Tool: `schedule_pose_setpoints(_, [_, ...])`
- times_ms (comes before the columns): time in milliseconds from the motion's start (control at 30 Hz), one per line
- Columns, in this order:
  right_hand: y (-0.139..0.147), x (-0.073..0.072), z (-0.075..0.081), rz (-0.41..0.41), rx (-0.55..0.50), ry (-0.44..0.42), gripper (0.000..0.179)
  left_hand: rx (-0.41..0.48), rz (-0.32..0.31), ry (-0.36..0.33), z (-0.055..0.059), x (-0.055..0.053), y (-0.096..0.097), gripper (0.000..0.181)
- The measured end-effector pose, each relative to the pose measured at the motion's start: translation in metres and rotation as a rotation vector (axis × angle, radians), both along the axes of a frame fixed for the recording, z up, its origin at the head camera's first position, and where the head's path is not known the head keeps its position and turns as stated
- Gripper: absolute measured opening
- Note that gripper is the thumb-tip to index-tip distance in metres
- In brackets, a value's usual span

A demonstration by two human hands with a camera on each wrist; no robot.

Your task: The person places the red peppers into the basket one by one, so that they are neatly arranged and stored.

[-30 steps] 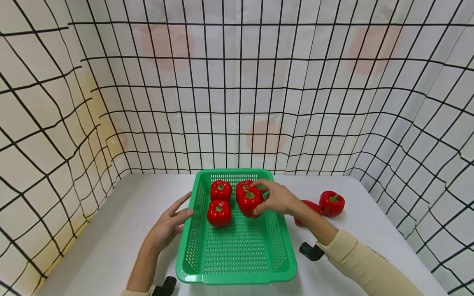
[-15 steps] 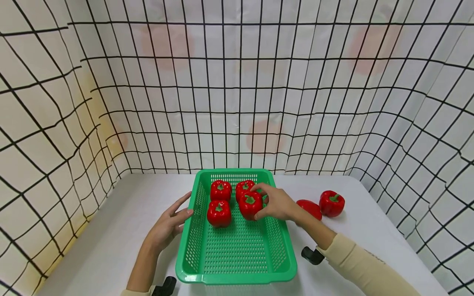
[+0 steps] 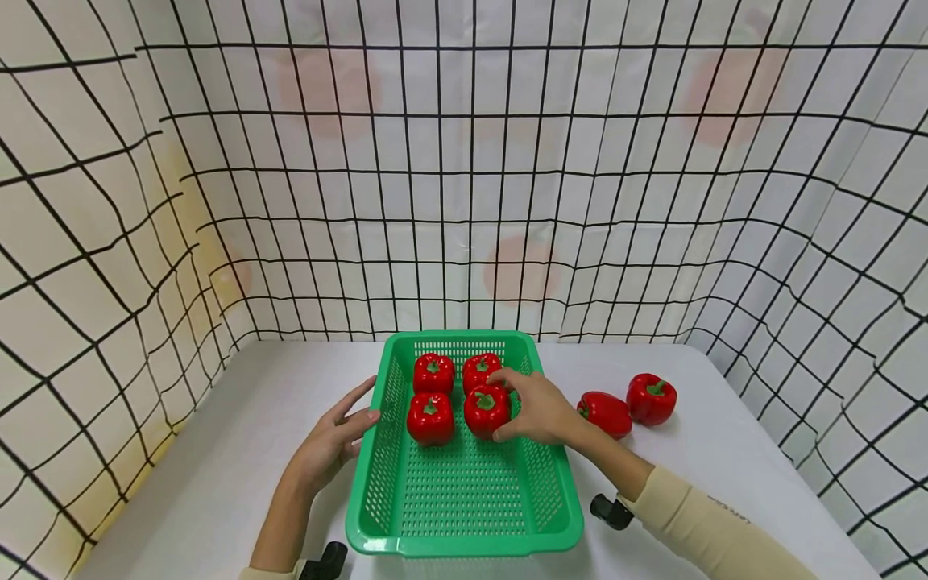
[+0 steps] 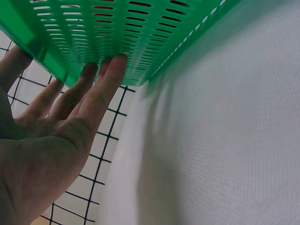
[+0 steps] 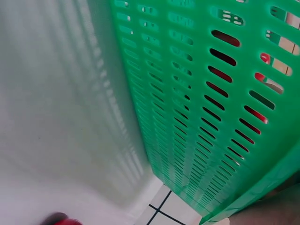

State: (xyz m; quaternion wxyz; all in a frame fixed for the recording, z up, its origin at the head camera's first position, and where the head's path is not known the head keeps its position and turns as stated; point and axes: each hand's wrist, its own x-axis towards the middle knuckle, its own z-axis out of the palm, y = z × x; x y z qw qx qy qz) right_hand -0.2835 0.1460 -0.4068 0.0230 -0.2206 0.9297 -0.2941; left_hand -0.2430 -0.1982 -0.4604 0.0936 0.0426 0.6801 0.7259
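Observation:
A green plastic basket [image 3: 464, 545] stands on the white table, with several red bell peppers inside. Around the right side of the front right bell pepper [image 3: 484, 412], my right hand [image 3: 540, 409] curls its fingers and thumb, holding it low in the basket. To its left sits another bell pepper [image 3: 431, 420], and behind them are two more, a left one [image 3: 433, 373] and a right one [image 3: 476, 371]. My left hand [image 3: 329, 443] rests against the basket's left side. In the left wrist view its extended fingers [image 4: 101, 93] touch the perforated outer wall [image 4: 136, 28].
Right of the basket, a bell pepper on its side [image 3: 606, 414] lies next to an upright one [image 3: 650, 399] on the table [image 3: 217, 451]. White walls with a black grid [image 3: 464, 201] enclose the back and sides.
My right hand has lowered the held bell pepper into the basket, in front of the back right one and beside the front left one. My left hand has stayed at the basket's side.

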Motion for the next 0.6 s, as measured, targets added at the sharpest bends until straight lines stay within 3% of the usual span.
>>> schedule_pose_setpoints(333, [-0.0046, 0.0048, -0.0022, -0.030, 0.066, 0.012, 0.078, -0.008, 0.001, -0.003, -0.0008, 0.0002, 0.0002, 0.070])
schedule_pose_setpoints(600, [-0.0057, 0.0079, -0.0062, 0.011, 0.134, 0.086, 0.075, -0.003, -0.002, 0.002, -0.0009, 0.0006, -0.0007, 0.070])
